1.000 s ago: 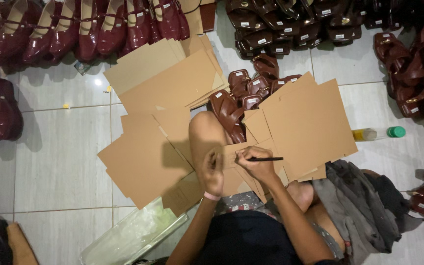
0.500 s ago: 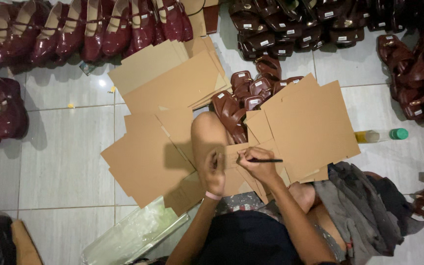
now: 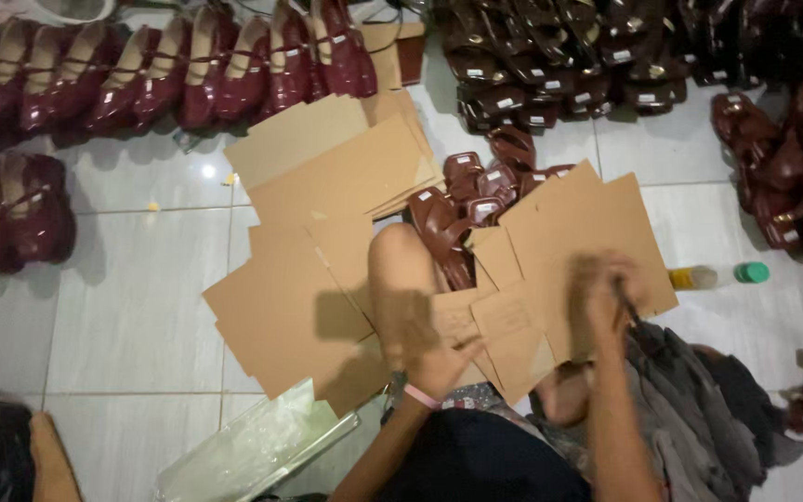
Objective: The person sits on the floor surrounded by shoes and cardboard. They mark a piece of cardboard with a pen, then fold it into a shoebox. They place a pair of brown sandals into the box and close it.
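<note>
I sit on a tiled floor with my bare knee (image 3: pixel 400 279) raised among brown cardboard sheets. My left hand (image 3: pixel 439 361), with a pink band at the wrist, grips the near edge of a small cardboard piece (image 3: pixel 504 325) lying over my lap. My right hand (image 3: pixel 604 290) is blurred by motion. It hovers over the large cardboard sheet (image 3: pixel 587 232) to the right and is closed around a dark pen (image 3: pixel 626 302). Dark brown sandals (image 3: pixel 462 209) lie between the sheets just beyond my knee.
More cardboard sheets (image 3: pixel 327 158) fan out ahead and to the left. Rows of maroon shoes (image 3: pixel 188 74) line the far left, dark brown ones (image 3: pixel 559 65) the far right. A yellow bottle (image 3: pixel 692 277) and green cap (image 3: pixel 751 272) lie to the right, grey cloth (image 3: pixel 690 418) beside my leg, a clear plastic bag (image 3: pixel 253 451) near left.
My right hand has swung to the right with the pen, off the small piece and over the large sheet. My left hand has slid back toward me along the small piece.
</note>
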### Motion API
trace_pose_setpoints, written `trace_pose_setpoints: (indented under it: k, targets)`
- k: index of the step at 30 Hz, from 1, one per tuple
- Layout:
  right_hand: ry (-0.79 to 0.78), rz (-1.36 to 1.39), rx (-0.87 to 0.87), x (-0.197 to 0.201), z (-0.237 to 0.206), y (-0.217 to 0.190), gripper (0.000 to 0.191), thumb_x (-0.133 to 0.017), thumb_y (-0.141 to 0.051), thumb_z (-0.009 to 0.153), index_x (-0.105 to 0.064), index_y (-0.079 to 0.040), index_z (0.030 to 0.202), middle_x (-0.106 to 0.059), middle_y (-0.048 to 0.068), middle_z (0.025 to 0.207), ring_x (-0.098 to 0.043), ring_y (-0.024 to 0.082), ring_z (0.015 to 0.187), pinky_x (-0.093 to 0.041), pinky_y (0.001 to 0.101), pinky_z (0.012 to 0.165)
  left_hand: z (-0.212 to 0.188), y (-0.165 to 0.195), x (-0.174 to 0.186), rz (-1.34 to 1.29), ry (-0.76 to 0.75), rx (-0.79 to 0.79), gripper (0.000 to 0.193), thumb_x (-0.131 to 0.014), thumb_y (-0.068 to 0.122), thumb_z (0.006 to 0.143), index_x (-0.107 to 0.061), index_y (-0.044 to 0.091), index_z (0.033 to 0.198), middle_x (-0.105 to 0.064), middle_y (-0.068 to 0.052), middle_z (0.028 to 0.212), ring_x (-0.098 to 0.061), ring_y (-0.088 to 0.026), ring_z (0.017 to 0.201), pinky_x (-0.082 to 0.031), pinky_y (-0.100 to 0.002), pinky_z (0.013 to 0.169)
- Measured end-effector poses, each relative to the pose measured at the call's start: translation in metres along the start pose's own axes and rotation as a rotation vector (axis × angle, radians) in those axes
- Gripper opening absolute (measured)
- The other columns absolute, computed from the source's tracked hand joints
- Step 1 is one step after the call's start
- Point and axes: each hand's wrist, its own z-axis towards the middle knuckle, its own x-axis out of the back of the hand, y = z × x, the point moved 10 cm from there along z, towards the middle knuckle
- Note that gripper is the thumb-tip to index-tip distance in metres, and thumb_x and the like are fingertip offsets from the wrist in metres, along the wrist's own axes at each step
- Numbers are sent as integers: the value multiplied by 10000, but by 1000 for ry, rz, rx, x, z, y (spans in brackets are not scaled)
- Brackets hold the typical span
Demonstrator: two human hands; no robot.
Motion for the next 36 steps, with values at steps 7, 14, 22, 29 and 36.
trace_pose_setpoints:
  k: [7, 14, 22, 29, 36]
  targets:
    - [230, 2367, -1037, -108, -24, 1, 456, -702, -366, 1011, -645, 59, 1168, -718, 245, 1138, -670, 416, 1026, -519, 448, 904, -13, 39, 29, 399, 244, -202, 1219, -961, 317, 612, -242, -94, 1507, -365, -330, 1505, -393, -490, 1381, -378, -508, 1131]
    - [116, 2681, -751, -70, -17, -9, 417, -795, -401, 956, -768, -37, 1157, -741, 213, 1006, -705, 397, 988, -558, 476, 886, -45, 19, 35, -31, 214, -162, 1196, -949, 344, 697, -192, -82, 1520, -353, -300, 1509, -411, -453, 1401, -355, -475, 1153]
    - [597, 3249, -1091, -97, -25, -18, 262, -595, -112, 1194, -612, 99, 1348, -701, 141, 1205, -617, 144, 972, -498, 260, 865, -59, 16, 87, -201, 487, -66, 817, -837, 207, 858, -374, -25, 1490, -573, -228, 1347, -595, -367, 1271, -485, -453, 1101]
    - [641, 3364, -1103, -77, -38, -28, 288, -560, -156, 1204, -653, 115, 1235, -710, 103, 1121, -667, 108, 997, -532, 228, 932, -99, -40, 249, -129, 1022, 76, 855, -839, 272, 799, -318, -68, 1385, -552, -262, 1281, -569, -381, 1158, -491, -436, 976]
    - [614, 3150, -925, -68, -61, -32, 243, -614, -184, 1200, -687, 42, 1253, -708, 169, 1073, -670, 189, 983, -530, 274, 918, -110, -95, 283, 494, 669, 702, 803, -840, 579, 750, -592, 46, 1297, -706, -210, 1163, -624, -391, 1151, -419, -507, 1119]
